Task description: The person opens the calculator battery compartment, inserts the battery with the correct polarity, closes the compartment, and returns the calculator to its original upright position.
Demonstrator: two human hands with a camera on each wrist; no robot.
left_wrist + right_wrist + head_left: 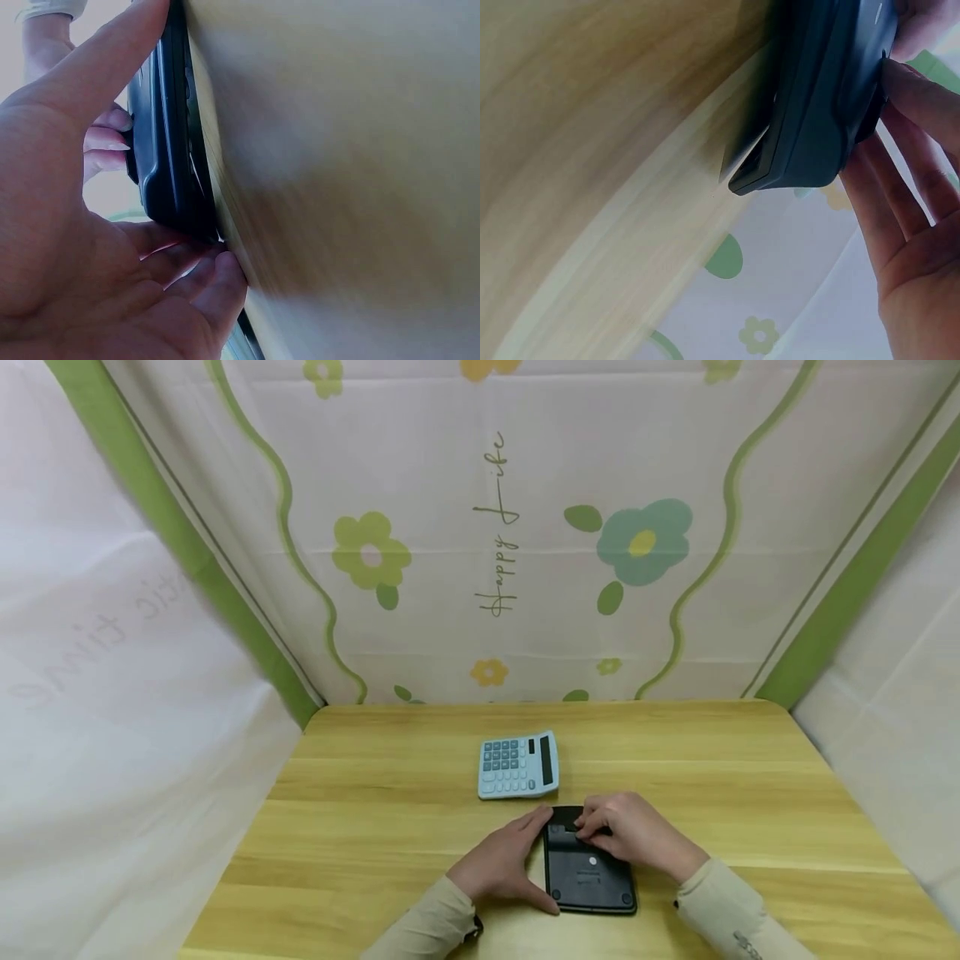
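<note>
A black calculator (pixel 592 872) lies face down on the wooden table, its back with round feet and a small white spot turned up. My left hand (pixel 506 858) holds it from the left, the thumb at the near left corner and the fingers at the far left corner. Over the far part of the back, my right hand (pixel 633 831) pinches a small dark battery cover (pixel 870 120) between thumb and fingers. The left wrist view shows the calculator's side edge (pixel 169 135) slightly tilted off the tabletop. My fingertips partly hide the cover.
A light blue calculator (pixel 517 767) lies face up just beyond the black one. The wooden table (pixel 360 827) ends at a white flower-patterned curtain (pixel 450 635) at the back, with cloth hanging on both sides.
</note>
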